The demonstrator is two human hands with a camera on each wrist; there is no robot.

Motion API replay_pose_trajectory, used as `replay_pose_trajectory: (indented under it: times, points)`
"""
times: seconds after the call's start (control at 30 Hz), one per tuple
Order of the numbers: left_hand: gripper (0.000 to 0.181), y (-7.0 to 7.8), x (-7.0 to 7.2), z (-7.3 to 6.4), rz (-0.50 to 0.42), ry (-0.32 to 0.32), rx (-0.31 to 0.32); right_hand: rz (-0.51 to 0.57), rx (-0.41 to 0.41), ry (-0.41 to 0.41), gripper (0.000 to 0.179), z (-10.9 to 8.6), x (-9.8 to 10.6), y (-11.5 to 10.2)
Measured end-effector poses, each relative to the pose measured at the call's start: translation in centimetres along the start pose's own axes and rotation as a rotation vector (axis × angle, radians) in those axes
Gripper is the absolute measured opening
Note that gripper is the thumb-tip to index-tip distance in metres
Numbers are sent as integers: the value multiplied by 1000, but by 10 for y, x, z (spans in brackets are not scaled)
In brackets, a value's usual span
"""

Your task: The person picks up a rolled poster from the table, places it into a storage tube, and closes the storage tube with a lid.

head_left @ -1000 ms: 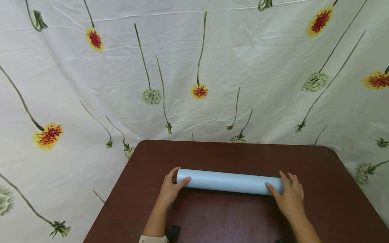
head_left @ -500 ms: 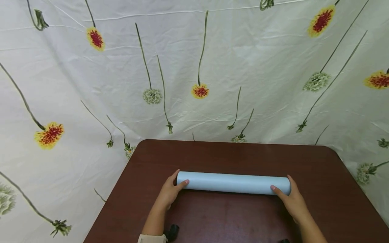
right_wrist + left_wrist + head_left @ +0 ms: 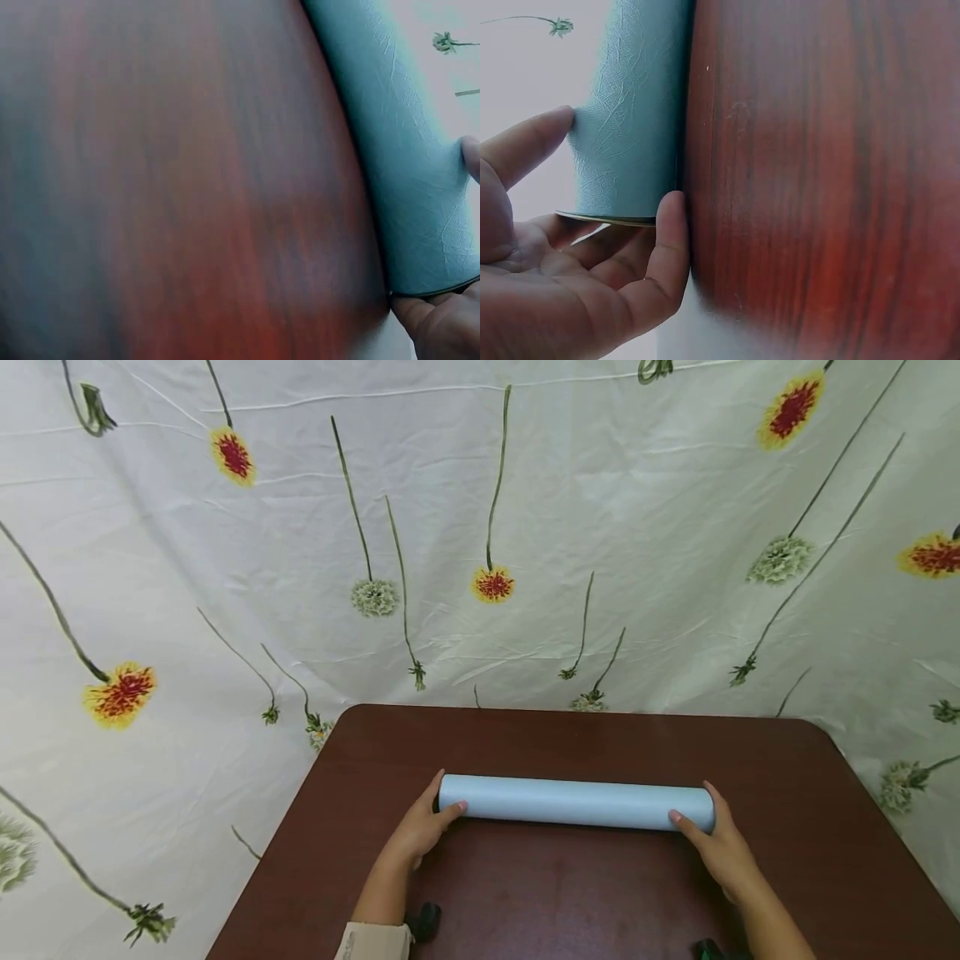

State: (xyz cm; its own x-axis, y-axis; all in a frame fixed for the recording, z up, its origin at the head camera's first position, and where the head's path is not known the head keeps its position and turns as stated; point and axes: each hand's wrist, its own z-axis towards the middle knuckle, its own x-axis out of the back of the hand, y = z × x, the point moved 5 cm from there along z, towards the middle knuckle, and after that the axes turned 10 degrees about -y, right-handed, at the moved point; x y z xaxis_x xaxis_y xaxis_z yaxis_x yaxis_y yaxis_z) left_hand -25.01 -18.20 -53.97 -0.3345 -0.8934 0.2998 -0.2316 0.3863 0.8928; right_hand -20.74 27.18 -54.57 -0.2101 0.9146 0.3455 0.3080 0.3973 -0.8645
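Note:
A light blue roll with a finely creased surface, like wallpaper, lies crosswise on the brown table. My left hand holds its left end, the thumb on the near upper side. In the left wrist view, fingers of the left hand curve under the end rim of the roll, one fingertip between it and the tabletop. At the opposite end my right hand grips with its thumb on top and a finger reaching round behind. The right wrist view shows only part of the right hand at the roll's rim.
The dark reddish-brown table has rounded far corners. Behind it hangs a white cloth printed with flowers and stems. A dark wrist device sits below the left hand, another by the right wrist.
My right hand has shifted outward and closed round the roll's right end, its raised fingers now against it. Over the last half second the roll has moved slightly away from me.

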Motion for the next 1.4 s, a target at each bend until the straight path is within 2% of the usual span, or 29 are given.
replay_pose_trajectory:
  times: [0.23, 0.6, 0.93, 1.4]
  points:
    - [86, 1, 0, 3, 5, -29, 2, 2, 35, -10, 103, 5, 2, 0]
    - [84, 4, -3, 4, -5, -68, -2, 10, 42, -11, 102, 5, 2, 2]
    - [81, 2, -1, 5, 17, -53, 4, 3, 53, -14, 101, 5, -1, 0]
    - [97, -3, 5, 3, -36, -60, 12, 49, 33, -11, 109, 8, -2, 2]
